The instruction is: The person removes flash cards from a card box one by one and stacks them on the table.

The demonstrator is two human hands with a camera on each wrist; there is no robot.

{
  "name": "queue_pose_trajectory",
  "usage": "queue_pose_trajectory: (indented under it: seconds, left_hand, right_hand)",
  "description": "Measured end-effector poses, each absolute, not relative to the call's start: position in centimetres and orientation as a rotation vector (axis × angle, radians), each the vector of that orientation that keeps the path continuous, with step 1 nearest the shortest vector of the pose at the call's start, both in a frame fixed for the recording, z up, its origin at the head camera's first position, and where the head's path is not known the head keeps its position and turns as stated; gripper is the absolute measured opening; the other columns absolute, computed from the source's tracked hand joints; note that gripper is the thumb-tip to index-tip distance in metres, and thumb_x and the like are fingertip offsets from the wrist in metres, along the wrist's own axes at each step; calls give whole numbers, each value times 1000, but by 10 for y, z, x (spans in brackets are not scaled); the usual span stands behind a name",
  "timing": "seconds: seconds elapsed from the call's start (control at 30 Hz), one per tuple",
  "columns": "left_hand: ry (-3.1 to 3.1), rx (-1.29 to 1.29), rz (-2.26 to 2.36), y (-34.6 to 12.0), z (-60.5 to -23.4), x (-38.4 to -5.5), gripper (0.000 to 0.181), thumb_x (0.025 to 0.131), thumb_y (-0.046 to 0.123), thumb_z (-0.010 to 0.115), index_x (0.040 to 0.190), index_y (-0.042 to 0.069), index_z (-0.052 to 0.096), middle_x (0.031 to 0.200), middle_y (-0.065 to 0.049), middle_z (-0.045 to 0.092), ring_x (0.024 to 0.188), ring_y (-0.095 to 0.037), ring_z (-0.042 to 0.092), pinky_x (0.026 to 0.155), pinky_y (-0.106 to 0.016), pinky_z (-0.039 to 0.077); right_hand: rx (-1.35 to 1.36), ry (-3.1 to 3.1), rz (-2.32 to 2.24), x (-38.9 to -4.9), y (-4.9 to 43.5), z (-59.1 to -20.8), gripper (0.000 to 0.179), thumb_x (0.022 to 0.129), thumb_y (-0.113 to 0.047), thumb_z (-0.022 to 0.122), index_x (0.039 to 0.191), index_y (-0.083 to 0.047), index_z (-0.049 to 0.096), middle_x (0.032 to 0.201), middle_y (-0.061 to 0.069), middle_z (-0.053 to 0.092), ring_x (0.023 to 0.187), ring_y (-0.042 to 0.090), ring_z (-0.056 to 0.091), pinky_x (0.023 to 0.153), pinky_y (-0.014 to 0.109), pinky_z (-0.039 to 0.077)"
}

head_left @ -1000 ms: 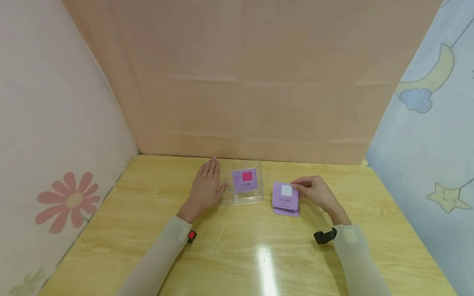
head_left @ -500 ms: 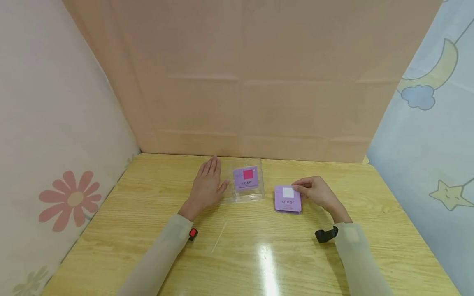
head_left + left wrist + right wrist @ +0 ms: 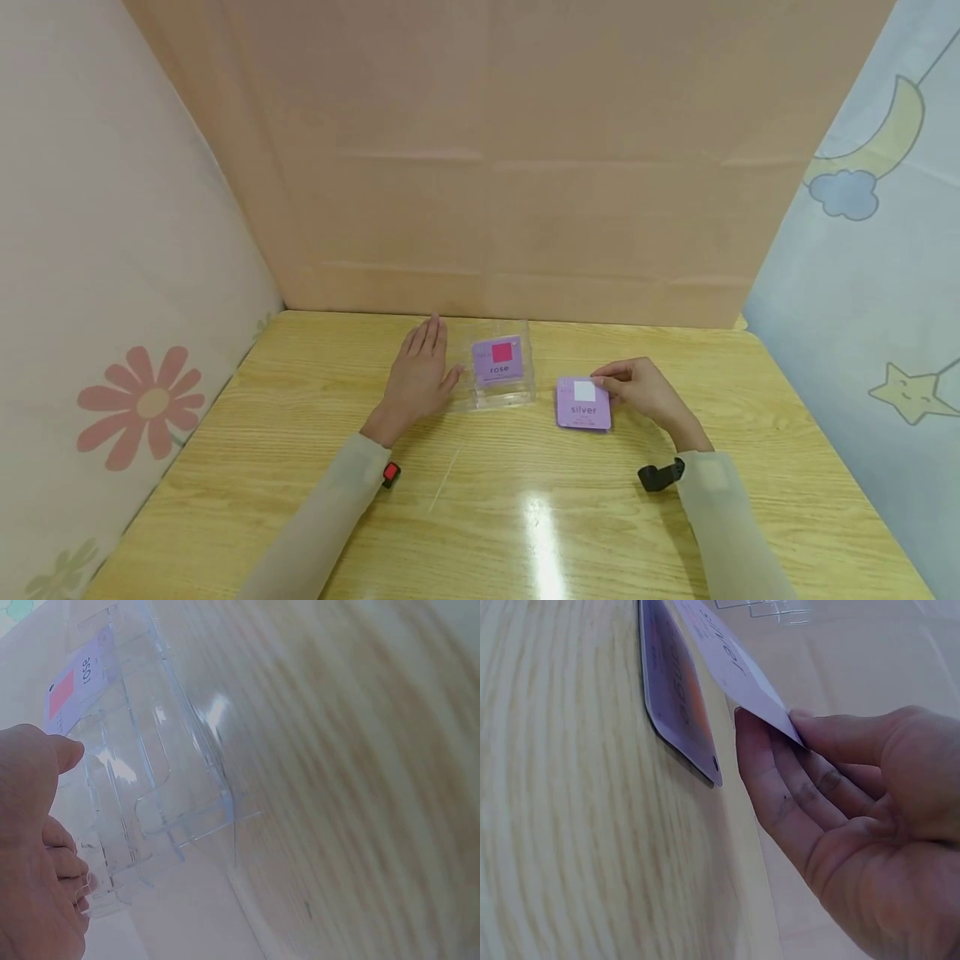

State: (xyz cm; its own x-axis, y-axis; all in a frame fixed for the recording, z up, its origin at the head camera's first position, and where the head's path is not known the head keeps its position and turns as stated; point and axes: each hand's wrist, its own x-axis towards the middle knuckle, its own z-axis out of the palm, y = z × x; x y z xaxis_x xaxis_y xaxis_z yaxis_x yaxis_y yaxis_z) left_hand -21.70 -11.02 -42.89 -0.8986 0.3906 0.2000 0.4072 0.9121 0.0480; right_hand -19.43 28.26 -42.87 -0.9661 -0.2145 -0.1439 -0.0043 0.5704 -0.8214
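In the head view, my right hand (image 3: 642,390) pinches the right edge of a purple card marked "silver" (image 3: 582,413) between thumb and fingers. The right wrist view shows that silver card (image 3: 731,671) tilted above at least one other purple card (image 3: 676,697) with an orange patch, which lies on the table. My left hand (image 3: 415,379) lies with fingers straight at the left side of a clear plastic holder (image 3: 516,400). A purple card marked "rose" (image 3: 498,363) sits in the holder. The left wrist view has the holder's clear ledges (image 3: 150,780) beside the thumb; the other fingers are partly hidden.
The wooden table (image 3: 337,517) meets a tan cloth backdrop (image 3: 480,192) close behind the holder. Printed cloth walls (image 3: 862,308) stand on both sides. A black wrist camera (image 3: 657,477) is on the right wrist.
The silver card has come down over the purple card beneath it, whose lower edge showed earlier and is now covered in the head view. Left hand and holder stay put.
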Motion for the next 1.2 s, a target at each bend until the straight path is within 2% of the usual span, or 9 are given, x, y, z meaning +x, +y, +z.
queue_pose_trajectory:
  seconds: [0.7,1.2]
  left_hand:
    - [-2833,-622,-129,-112,-433,-218,80,110,45,49,163,-9,23,173,-26,21,162,-39,27,135,-51,21]
    - [-2876,-616,-118,-111,-430,-218,81,111,46,46,164,-8,19,174,-25,17,163,-38,23,135,-51,19]
  right_hand:
    - [-150,2542,-1365,-197,285,-441,31,107,-16,62,126,6,71,113,21,78,86,17,72,71,28,63]
    - [-169,2639,-1236,-196,279,-441,31,107,-14,60,125,8,71,113,24,77,86,15,72,70,26,62]
